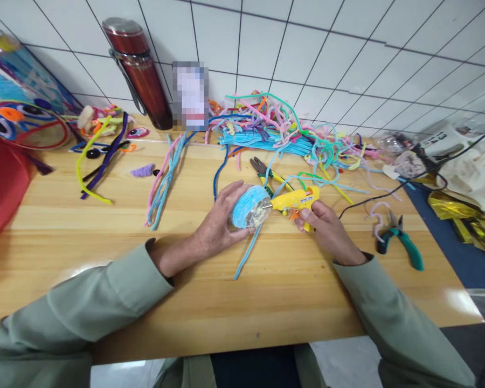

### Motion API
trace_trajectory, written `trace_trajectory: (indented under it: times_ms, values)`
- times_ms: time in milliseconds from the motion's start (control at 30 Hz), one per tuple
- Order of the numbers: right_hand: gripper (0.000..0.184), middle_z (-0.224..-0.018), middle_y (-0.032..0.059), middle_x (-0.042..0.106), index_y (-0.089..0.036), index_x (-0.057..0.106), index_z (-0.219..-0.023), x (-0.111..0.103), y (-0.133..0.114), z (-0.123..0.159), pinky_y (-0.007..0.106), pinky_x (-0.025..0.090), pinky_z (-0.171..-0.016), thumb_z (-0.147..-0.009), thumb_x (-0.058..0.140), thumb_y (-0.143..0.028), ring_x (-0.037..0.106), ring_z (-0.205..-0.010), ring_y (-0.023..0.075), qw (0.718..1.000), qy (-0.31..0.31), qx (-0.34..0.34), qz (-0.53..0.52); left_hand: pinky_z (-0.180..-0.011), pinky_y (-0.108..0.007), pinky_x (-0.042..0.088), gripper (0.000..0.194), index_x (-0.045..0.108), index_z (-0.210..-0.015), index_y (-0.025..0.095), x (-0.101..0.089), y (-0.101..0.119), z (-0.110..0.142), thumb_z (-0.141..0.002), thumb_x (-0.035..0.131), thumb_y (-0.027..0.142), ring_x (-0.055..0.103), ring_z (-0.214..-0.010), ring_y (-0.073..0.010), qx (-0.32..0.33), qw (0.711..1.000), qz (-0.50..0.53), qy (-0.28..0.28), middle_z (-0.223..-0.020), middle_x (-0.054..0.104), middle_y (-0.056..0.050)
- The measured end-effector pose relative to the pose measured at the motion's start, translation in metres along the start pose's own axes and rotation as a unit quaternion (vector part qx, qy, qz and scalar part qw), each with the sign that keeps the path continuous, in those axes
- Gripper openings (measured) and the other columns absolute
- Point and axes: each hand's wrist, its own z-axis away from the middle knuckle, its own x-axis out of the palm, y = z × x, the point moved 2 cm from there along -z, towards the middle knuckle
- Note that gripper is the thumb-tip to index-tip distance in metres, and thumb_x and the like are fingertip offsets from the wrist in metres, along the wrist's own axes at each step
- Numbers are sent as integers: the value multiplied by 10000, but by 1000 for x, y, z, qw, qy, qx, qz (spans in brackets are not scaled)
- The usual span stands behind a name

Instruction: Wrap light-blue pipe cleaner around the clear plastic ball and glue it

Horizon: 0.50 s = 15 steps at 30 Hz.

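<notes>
My left hand (pixel 222 218) is closed around a rounded object wrapped in light blue pipe cleaner (pixel 244 207); its right end is bare and looks clear or silvery. In my right hand (pixel 321 223) is a yellow hot glue gun (pixel 293 199), gripped by its handle. The gun's metal nozzle touches or nearly touches the bare end; I cannot tell which. A loose light blue pipe cleaner (pixel 247 253) sticks out below the wrapped object toward me. Just behind lie pliers with yellow and green handles (pixel 262 171), partly hidden by the glue gun.
A heap of coloured pipe cleaners (pixel 275 137) lies along the tiled wall. A red thermos (pixel 139 75) stands at the back left. Teal-handled pliers (pixel 402 242) rest at right, near a black cord (pixel 388 192). A red container (pixel 2 188) sits at the left edge.
</notes>
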Motion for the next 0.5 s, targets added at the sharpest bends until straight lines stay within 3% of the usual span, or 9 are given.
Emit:
trace_trajectory:
  times_ms: [167, 367, 500]
  values:
    - [597, -646, -24, 634, -241, 597, -748, -4, 3, -1, 303, 402, -586, -801, 826, -789, 515, -575, 138, 1000, 29, -3, 3, -1290, -624, 449, 1005, 237, -1716, 317, 1, -1, 0, -925, 853, 371, 435, -1589, -381, 6, 1000, 5, 7, -1651, 456, -188]
    - [574, -667, -16, 647, -243, 621, -778, 0, 2, 0, 309, 420, -584, -824, 810, -783, 525, -577, 143, 1000, 0, -5, 2, -1276, -623, 463, 1008, 238, -1714, 325, 1, -1, 0, -920, 854, 395, 444, -1578, -390, 2, 1000, 3, 8, -1647, 452, -188]
    - [590, -660, -17, 649, -249, 597, -759, -3, 1, -1, 311, 416, -582, -803, 820, -794, 522, -573, 147, 1000, 22, -3, 4, -1288, -629, 448, 1013, 224, -1716, 331, 1, -1, 0, -923, 851, 370, 436, -1587, -390, 1, 1000, 1, 2, -1647, 457, -185]
